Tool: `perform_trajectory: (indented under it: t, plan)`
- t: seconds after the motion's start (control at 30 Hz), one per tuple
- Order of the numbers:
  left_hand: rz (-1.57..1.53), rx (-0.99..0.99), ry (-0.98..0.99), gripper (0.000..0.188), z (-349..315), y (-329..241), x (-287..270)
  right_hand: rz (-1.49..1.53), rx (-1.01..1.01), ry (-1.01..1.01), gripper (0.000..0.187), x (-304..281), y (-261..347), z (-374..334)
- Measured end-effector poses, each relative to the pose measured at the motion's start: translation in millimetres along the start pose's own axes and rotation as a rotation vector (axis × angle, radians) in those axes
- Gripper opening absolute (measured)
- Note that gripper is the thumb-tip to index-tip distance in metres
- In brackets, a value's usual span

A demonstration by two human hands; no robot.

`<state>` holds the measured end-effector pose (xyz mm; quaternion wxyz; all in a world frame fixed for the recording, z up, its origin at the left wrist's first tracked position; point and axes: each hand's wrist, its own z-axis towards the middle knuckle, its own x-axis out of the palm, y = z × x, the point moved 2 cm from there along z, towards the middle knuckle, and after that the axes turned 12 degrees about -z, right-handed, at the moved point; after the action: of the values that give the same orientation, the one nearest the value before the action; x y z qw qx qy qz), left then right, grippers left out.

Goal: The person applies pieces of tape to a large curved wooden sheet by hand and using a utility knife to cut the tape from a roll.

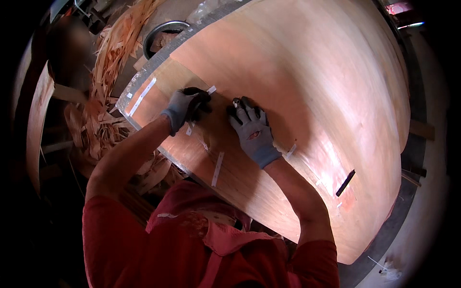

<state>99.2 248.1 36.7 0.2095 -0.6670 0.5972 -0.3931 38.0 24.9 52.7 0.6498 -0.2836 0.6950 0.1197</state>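
Observation:
A large stack-like spread of pale wood veneer (297, 86) lies before me, with short white tape strips stuck on it. My left hand (185, 106), in a grey glove with dark fingers, is closed low over the veneer. Right at its fingertips is a small white tape piece (211, 90); whether the fingers grip anything is hidden. My right hand (253, 132), gloved alike and torn on its back, rests on the veneer with its fingers somewhat apart. A bare fingertip shows through that glove.
A slim black tool (345, 183) lies on the veneer to the right. Longer white tape strips (217, 169) sit near the close edge. Veneer scraps (115, 53) heap up at the left, beside a round metal-rimmed container (150, 42). A blurred person (69, 45) is at the far left.

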Motion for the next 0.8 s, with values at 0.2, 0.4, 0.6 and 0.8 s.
perform_trajectory:
  t: [0.2, 0.4, 0.6, 0.8]
  plan:
    - [-0.142, 0.056, -0.082, 0.029, 19.4, 15.5, 6.9, 0.380, 0.051, -0.347, 0.061, -14.1, 0.1, 33.9]
    - [-0.064, 0.032, -0.135, 0.034, 12.5, 7.8, -5.2, 0.292, -0.033, -0.295, 0.057, 12.7, 18.7, 62.5]
    - [0.379, 0.191, -0.109, 0.024, 11.0, 16.5, -37.1, 0.074, -0.076, -0.162, 0.053, 8.6, 23.6, 67.6]
    - [0.315, 0.033, -0.082, 0.024, -1.5, -24.0, -104.9, -0.332, 0.045, -0.329, 0.044, 36.3, 13.8, 73.3]
